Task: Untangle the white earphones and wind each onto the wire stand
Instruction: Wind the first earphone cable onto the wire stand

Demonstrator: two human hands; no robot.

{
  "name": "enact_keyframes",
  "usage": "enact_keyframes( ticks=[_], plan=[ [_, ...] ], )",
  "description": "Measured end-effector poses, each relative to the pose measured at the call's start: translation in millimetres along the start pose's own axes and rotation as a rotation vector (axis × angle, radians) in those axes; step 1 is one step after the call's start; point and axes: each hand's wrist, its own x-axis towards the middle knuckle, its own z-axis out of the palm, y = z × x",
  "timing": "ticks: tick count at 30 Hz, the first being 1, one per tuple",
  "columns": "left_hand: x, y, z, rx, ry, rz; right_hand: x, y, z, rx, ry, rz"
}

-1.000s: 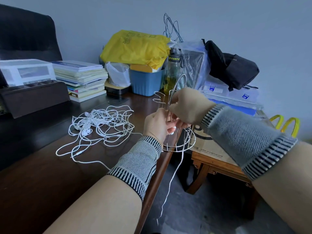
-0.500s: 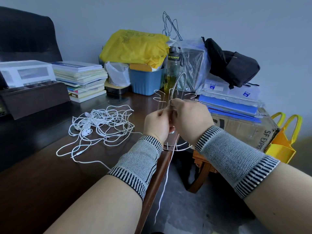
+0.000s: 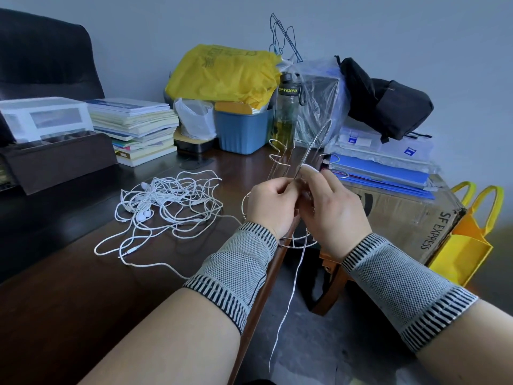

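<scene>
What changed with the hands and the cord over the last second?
The right hand dropped from above the left hand to beside it at the wire stand, and the hanging cord swung slightly. The tangled earphones on the desk stayed put.

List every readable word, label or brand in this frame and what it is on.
"UP-TEMPO": band on the water bottle.
"SF EXPRESS": side of the cardboard box.
Print on the yellow bag: too faint to read.
Blue labels on the clear cases: too small.
Book stack: no legible titles.
</scene>
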Motion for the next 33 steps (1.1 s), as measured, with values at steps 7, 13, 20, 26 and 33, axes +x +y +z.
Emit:
enact_keyframes(
  ticks=[7, 13, 20, 26, 33],
  plan=[
    [1.3, -2.8, 0.1, -0.01, 0.006, 0.003, -0.1, 1.1, 3.9, 0.011, 0.034, 0.02],
    [3.1, -3.3, -0.9, 0.006, 0.033, -0.003, 4.6, 1.0, 4.9, -0.011, 0.078, -0.024],
    [7.4, -2.9, -11.3, -0.157, 0.094, -0.121, 2.3, 0.6, -3.9, 0.141, 0.162, 0.071],
    [4.3, 1.4, -10.2, -0.251, 0.07, -0.148, -16.2, -3.6, 12.6, 0.278, -0.142, 0.467],
    [3.7, 1.1, -11.3, -0.227, 0.061, -0.145, -10.1, -10.3, 10.2, 0.582, -0.151, 0.641]
  ],
)
